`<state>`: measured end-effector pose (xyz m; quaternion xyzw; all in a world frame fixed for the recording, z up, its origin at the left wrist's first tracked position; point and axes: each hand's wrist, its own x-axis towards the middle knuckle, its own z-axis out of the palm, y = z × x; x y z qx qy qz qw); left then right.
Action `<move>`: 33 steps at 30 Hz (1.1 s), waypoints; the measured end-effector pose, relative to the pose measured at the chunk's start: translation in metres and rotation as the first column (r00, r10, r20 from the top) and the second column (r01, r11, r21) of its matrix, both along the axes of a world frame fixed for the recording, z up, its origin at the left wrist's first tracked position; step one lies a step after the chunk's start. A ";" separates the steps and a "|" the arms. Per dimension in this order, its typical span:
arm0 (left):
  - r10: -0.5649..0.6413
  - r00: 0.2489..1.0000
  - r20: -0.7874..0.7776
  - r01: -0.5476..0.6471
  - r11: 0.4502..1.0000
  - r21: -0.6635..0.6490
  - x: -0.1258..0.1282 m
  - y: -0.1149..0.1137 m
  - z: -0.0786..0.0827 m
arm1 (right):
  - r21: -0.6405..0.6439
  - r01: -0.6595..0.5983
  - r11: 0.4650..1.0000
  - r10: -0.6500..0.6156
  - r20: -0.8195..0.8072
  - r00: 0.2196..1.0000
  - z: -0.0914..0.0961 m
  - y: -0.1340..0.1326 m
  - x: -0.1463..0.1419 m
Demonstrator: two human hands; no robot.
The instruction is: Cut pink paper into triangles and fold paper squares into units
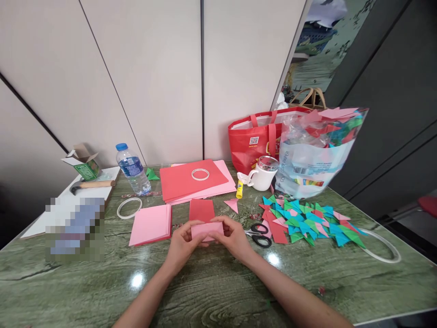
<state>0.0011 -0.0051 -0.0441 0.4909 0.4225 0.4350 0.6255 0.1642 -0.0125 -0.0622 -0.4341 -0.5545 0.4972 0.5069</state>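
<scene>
Both hands meet just above the green table [205,291], pinching one small pink paper sheet [206,229] folded flat between them. My left hand [182,243] grips its left edge with thumb on top, fingers curled under. My right hand [235,237] grips the right edge the same way. Right behind the sheet lies a red square sheet [201,210]. A stack of pink squares [151,223] sits to the left, and black-handled scissors [258,233] lie just right of my right hand.
Several folded paper triangles [307,221] in mixed colours are piled at the right, with a clear bag of more [317,150], a red tote [254,139], a white mug [262,175] and a glue stick [239,189]. Red and pink sheets [194,180], a water bottle [133,168] and tape rings [129,207] lie behind.
</scene>
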 end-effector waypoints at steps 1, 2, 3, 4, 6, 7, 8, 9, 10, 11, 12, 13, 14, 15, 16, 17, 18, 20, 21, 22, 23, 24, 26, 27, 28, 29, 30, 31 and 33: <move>0.004 1.000 0.004 -0.004 1.000 -0.003 0.000 0.000 0.000 | -0.013 0.000 1.000 -0.001 -0.014 1.000 0.000 0.000 0.000; 0.008 1.000 0.003 -0.008 1.000 -0.009 0.000 0.000 0.000 | -0.026 -0.001 1.000 0.000 -0.029 1.000 0.001 0.000 -0.001; 0.012 1.000 -0.001 -0.012 1.000 -0.014 -0.001 0.000 0.000 | -0.037 -0.002 0.999 0.000 -0.040 0.999 0.001 0.000 -0.001; 0.015 1.000 -0.007 -0.015 1.000 -0.019 -0.001 0.000 0.000 | -0.045 -0.005 0.999 0.003 -0.046 0.999 0.001 -0.001 -0.002; 0.023 1.000 -0.015 -0.023 0.999 -0.024 -0.001 0.000 -0.001 | -0.053 -0.008 0.999 0.006 -0.044 0.999 0.002 -0.001 -0.002; 0.026 1.000 -0.012 -0.026 0.999 -0.026 -0.001 0.000 -0.001 | -0.053 -0.011 0.999 0.009 -0.039 0.999 0.002 -0.001 -0.003; 0.028 1.000 -0.005 -0.028 0.999 -0.030 -0.001 0.000 -0.002 | -0.048 -0.011 0.999 0.010 -0.030 0.999 0.002 -0.001 -0.003; 0.030 1.000 0.004 -0.030 0.999 -0.034 -0.001 0.001 -0.002 | -0.035 -0.008 0.999 0.008 -0.013 1.000 0.002 -0.001 -0.002; 0.032 0.999 0.012 -0.032 0.999 -0.040 -0.001 0.001 -0.003 | -0.011 -0.001 1.000 0.001 0.013 1.000 0.001 0.000 -0.002; 0.036 0.999 0.019 -0.035 0.998 -0.045 -0.001 0.001 -0.003 | 0.020 0.010 1.000 -0.011 0.045 0.999 0.001 0.000 -0.002; 0.038 0.999 0.023 -0.036 0.998 -0.047 -0.001 0.002 -0.004 | 0.054 0.020 0.998 -0.025 0.079 0.997 0.001 0.001 -0.001; 0.037 0.999 0.023 -0.036 0.998 -0.048 -0.001 0.002 -0.004 | 0.085 0.029 0.996 -0.038 0.110 0.993 0.001 0.001 -0.001; 0.031 0.999 0.018 -0.030 0.998 -0.046 0.000 0.002 -0.004 | 0.109 0.032 0.994 -0.046 0.134 0.990 0.001 0.002 -0.001; 0.022 1.000 0.011 -0.022 0.999 -0.044 0.000 0.002 -0.004 | 0.120 0.027 0.992 -0.045 0.147 0.988 0.002 0.002 0.000; 0.010 1.000 0.001 -0.010 0.999 -0.044 0.000 0.001 -0.003 | 0.122 0.020 0.992 -0.039 0.153 0.988 0.002 0.002 0.000; -0.001 1.000 -0.008 0.001 0.999 -0.045 0.000 0.001 -0.003 | 0.118 0.014 0.993 -0.032 0.155 0.987 0.002 0.002 0.000; -0.011 1.000 -0.015 0.010 0.999 -0.048 0.001 0.000 -0.002 | 0.111 0.011 0.994 -0.028 0.156 0.987 0.002 0.002 0.000; -0.020 1.000 -0.016 0.019 0.998 -0.056 0.002 0.000 0.000 | 0.099 0.018 0.995 -0.034 0.156 0.987 0.001 0.002 -0.001; -0.021 1.000 -0.012 0.020 0.998 -0.058 0.002 0.000 0.001 | 0.097 0.026 0.995 -0.041 0.157 0.987 0.001 0.002 -0.001; -0.022 1.000 -0.006 0.021 0.998 -0.057 0.002 0.000 0.001 | 0.098 0.034 0.995 -0.050 0.157 0.986 0.001 0.002 -0.001; -0.023 1.000 -0.001 0.023 0.998 -0.053 0.003 0.000 0.002 | 0.100 0.040 0.994 -0.055 0.158 0.986 0.000 0.002 -0.001; -0.027 1.000 0.004 0.027 0.999 -0.046 0.003 0.000 0.002 | 0.101 0.045 0.994 -0.061 0.158 0.985 0.000 0.003 -0.001; -0.035 0.999 0.010 0.036 0.999 -0.031 0.002 0.001 0.001 | 0.095 0.053 0.994 -0.067 0.157 0.985 0.000 0.003 -0.001; -0.038 0.999 0.012 0.039 0.999 -0.025 0.002 0.001 0.000 | 0.092 0.054 0.994 -0.068 0.155 0.985 0.000 0.003 -0.001; -0.040 0.999 0.014 0.041 0.999 -0.022 0.001 0.001 0.000 | 0.091 0.055 0.994 -0.068 0.154 0.986 0.001 0.003 -0.001; -0.039 0.999 0.015 0.039 0.999 -0.020 0.001 0.001 -0.001 | 0.091 0.055 0.994 -0.068 0.153 0.986 0.001 0.003 -0.001; -0.036 0.999 0.015 0.036 0.999 -0.020 0.001 0.001 -0.001 | 0.092 0.053 0.994 -0.066 0.152 0.986 0.001 0.002 -0.001; -0.032 0.999 0.016 0.032 0.999 -0.020 0.001 0.000 -0.001 | 0.093 0.050 0.994 -0.064 0.152 0.986 0.001 0.002 0.000; -0.028 1.000 0.014 0.028 0.999 -0.023 0.001 0.000 0.000 | 0.093 0.046 0.995 -0.060 0.152 0.987 0.001 0.002 0.000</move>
